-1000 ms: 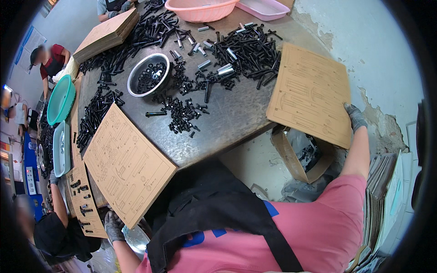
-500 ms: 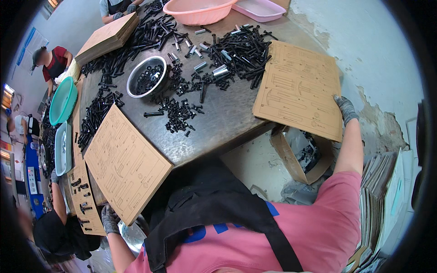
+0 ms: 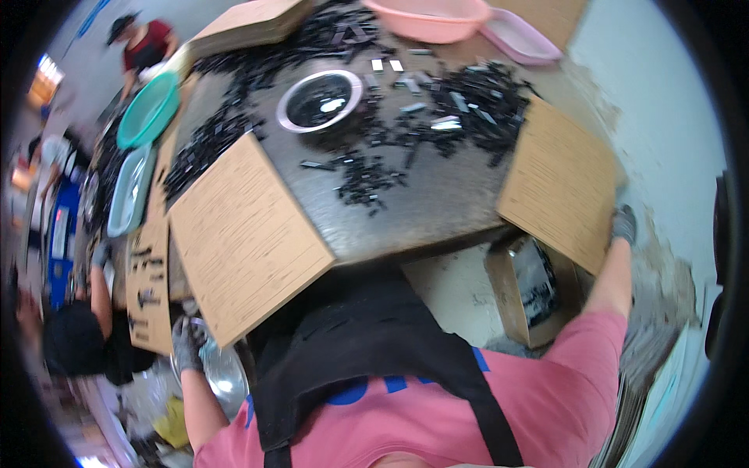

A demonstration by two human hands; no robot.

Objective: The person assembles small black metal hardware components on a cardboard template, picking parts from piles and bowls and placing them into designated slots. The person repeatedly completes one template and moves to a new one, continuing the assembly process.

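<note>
Two stacks of brown printed cardboard sheets lie at the near edge of the metal table. The left cardboard stack overhangs the edge toward me. My gloved left hand is beside its lower left corner, fingers blurred. At the right, another cardboard stack overhangs the edge above an open box. My gloved right hand is closed at its outer right edge, with part of the fingers hidden. Loose black bolts lie between the stacks, in front of a steel bowl of small dark parts.
Pink basins, green trays and heaped dark bolts are on the table. An open carton stands below its right edge, by a wall. A co-worker in a black cap sits close at my left beside a card of bolts.
The whole view has swung, so the table and both stacks appear farther right and the picture is blurred. Both hands stay beside their stacks. The far person at the top has left the picture.
</note>
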